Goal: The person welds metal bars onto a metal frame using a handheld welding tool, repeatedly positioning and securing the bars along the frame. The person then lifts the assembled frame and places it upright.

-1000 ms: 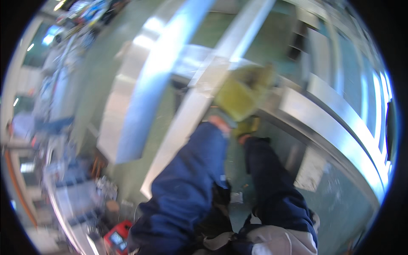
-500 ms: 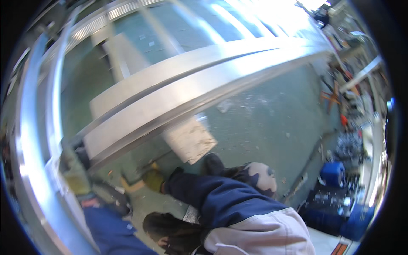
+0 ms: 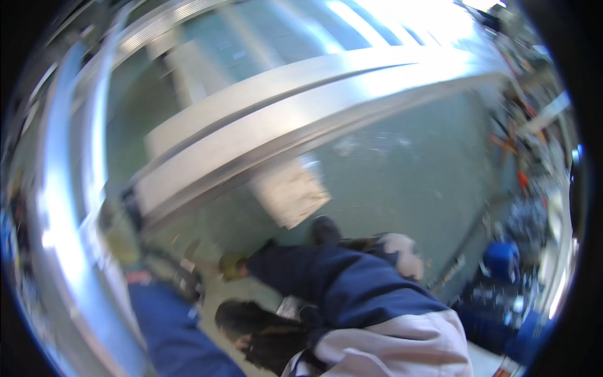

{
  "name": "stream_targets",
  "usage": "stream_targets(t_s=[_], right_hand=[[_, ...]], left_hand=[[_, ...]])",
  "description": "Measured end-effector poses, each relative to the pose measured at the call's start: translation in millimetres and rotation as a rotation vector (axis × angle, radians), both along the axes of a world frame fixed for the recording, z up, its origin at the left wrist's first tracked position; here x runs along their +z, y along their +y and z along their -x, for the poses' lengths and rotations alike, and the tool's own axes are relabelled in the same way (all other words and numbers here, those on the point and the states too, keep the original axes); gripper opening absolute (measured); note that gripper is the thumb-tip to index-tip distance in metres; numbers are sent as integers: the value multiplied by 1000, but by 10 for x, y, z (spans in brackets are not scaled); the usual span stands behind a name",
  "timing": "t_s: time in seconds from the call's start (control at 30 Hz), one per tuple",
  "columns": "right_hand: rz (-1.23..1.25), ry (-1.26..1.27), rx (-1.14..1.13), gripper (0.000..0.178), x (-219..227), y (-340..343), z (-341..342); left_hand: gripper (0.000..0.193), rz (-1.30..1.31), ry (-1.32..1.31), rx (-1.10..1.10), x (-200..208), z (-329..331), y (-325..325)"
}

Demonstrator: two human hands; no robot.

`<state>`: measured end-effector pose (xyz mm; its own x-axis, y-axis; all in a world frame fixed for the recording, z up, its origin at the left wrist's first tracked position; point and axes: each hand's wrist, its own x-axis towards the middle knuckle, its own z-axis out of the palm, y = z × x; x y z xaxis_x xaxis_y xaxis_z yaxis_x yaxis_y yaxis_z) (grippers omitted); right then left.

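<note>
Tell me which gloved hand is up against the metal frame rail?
The left hand, at the picture's left in a yellowish glove beside the shiny curved rail. The right hand sits lower, over the greenish floor.

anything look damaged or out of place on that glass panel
Nothing is clearly broken. One thing stands out: a pale, scuffed rectangular patch lies askew on the green glass panel, just below the long metal frame rail. The gloved left hand and right hand are too blurred to judge.

Yellow-green glove (image 3: 231,266), navy sleeve (image 3: 326,276) (grey cuff), silver beam (image 3: 301,119)
</note>
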<state>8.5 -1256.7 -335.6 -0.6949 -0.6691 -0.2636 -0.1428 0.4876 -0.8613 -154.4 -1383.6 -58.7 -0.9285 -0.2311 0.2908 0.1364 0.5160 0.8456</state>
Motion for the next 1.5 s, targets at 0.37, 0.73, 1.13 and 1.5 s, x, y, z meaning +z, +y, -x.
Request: stream_targets(t_s=[0.37, 0.73, 1.13, 1.5], right_hand=[[222, 219, -394, 31, 1189, -57, -300], [322, 383, -506, 38, 1904, 125, -163], [311, 397, -680, 34, 1991, -133, 238], [277, 561, -863, 34, 1815, -91, 499]], left_hand=[[45, -421, -185, -176, 495, -226, -7], [61, -604, -164, -326, 442, -103, -113], [57, -610, -139, -356, 395, -107, -118], [49, -266, -37, -592, 319, -316, -23]])
